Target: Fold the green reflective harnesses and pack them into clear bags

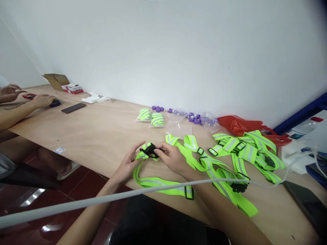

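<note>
Near the front of the wooden table [102, 131], both my hands are at a black plastic buckle [151, 151] on a neon-yellow reflective strap [153, 182]. My left hand [130, 160] is closed around the strap at the buckle's left side. On the buckle's right end, the thumb and fingers of my right hand [171, 157] pinch. The strap loops down below my hands and ends at a black slider [189, 192] near the table edge. Just right of my right hand lies another neon strap [190, 154] with black sliders.
Bagged straps [157, 119], purple rings [195, 119] and a red plastic bag [237, 124] lie by the wall. A strap pile [249, 148] sits at right. A white cable [102, 201] crosses the foreground. Another person's hand [43, 101] works at left near a phone [73, 108].
</note>
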Demonstrator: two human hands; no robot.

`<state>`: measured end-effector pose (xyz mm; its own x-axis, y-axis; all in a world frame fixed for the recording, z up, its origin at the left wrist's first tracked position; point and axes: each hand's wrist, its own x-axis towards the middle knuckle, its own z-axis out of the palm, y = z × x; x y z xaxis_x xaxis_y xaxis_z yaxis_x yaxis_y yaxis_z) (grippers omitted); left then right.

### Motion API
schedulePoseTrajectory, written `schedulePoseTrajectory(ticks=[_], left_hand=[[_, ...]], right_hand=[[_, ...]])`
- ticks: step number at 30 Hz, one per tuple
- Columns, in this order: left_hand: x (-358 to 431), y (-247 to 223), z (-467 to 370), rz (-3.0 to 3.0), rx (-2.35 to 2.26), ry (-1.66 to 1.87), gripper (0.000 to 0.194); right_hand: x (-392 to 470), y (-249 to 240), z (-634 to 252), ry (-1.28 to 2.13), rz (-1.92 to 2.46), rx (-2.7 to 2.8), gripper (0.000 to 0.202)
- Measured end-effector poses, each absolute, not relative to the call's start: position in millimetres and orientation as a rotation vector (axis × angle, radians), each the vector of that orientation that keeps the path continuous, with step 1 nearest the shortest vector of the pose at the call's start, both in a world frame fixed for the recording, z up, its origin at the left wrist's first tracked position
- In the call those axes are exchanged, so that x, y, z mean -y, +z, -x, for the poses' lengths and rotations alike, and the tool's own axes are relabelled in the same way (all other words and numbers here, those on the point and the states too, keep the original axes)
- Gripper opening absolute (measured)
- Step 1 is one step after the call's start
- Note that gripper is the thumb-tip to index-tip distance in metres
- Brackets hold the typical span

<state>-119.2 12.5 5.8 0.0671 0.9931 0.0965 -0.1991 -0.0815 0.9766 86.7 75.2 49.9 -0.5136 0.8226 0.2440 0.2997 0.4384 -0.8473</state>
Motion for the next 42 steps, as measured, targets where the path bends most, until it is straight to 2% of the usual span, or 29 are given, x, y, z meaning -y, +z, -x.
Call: schedulePoseTrajectory(ticks=[4, 9, 14, 17, 19, 26, 29, 33, 34, 38, 42], left_hand=[[-7.9, -3.8, 127.0, -1.522, -1.366, 1.228, 0.05], [-0.4, -15.3, 139.2, -1.912, -1.679, 1.026, 0.041], [4.1, -14.4, 144.9, -2.121, -1.895, 0.827, 0.043], [5.7, -14.8, 147.5, -2.145, -1.977, 0.767, 0.037], [7.8, -15.2, 149.0, -2.182, -1.97, 0.738, 0.037], [22.7, -2.9, 145.0, -2.366, -1.542, 0.774, 0.057], [26.4, 5.7, 138.5, -2.372, -1.415, 0.861, 0.047], [25.1, 13.3, 129.4, -2.35, -1.318, 1.012, 0.013], [24.2, 13.9, 127.5, -2.348, -1.301, 1.02, 0.01], [21.4, 11.8, 122.0, -2.3, -1.314, 1.038, 0.021], [21.5, 11.8, 118.7, -2.211, -1.372, 1.067, 0.025]], right_hand=[[-75.6, 49.5, -89.7, 1.267, 0.902, 1.868, 0.022], [-61.3, 44.9, -91.0, 1.604, 0.869, 1.64, 0.032], [-46.7, 28.0, -96.5, 1.66, 0.913, 1.548, 0.038], [-41.6, 19.0, -101.1, 1.699, 0.953, 1.572, 0.035], [-39.5, 14.9, -103.7, 1.701, 0.989, 1.593, 0.033], [-39.9, 8.9, -110.2, 1.736, 0.958, 1.581, 0.029], [-41.4, 7.2, -111.7, 1.744, 0.958, 1.568, 0.031], [-42.3, 4.5, -111.8, 1.764, 0.864, 1.532, 0.03], [-42.2, 4.2, -111.6, 1.758, 0.833, 1.521, 0.029], [-41.3, 5.7, -110.8, 1.628, 0.791, 1.629, 0.019], [-42.3, 10.3, -109.4, 1.356, 0.785, 1.843, 0.031]])
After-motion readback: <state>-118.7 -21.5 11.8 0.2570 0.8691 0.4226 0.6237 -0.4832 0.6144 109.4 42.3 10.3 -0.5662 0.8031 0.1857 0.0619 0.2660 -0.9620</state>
